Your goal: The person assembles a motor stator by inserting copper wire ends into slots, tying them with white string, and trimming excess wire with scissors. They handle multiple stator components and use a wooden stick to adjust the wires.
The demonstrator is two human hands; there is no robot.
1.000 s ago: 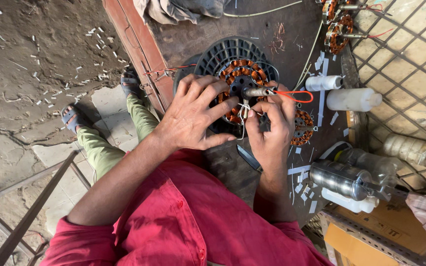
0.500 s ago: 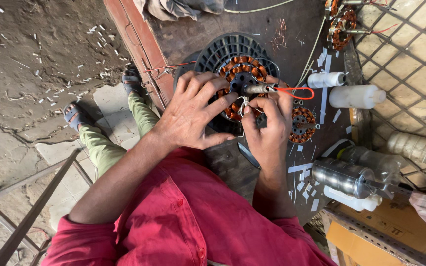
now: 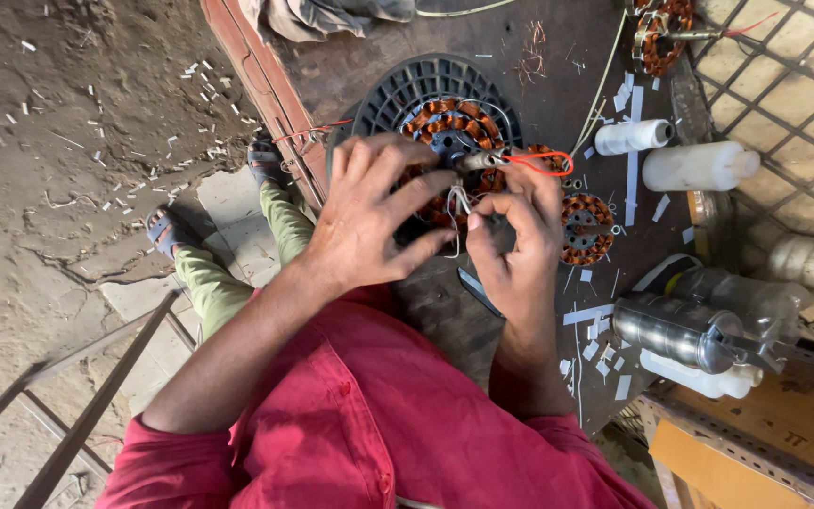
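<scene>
Left hand (image 3: 379, 212) spread over copper-wound stator (image 3: 449, 127), steadying it; right hand (image 3: 515, 236), at its 3 o'clock, pinches pale wire leads (image 3: 457, 201). Hard tug likely snaps them.

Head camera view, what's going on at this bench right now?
A person in a red shirt is bent over a dark workbench, both hands on a round copper-wound motor stator sitting in a black ribbed housing. The left hand lies spread across the windings, while the right hand pinches thin pale wire leads between fingertips. A red wire loop sits at the stator's edge. White plastic bottles, a metal cylinder and paper scraps lie nearby.
</scene>
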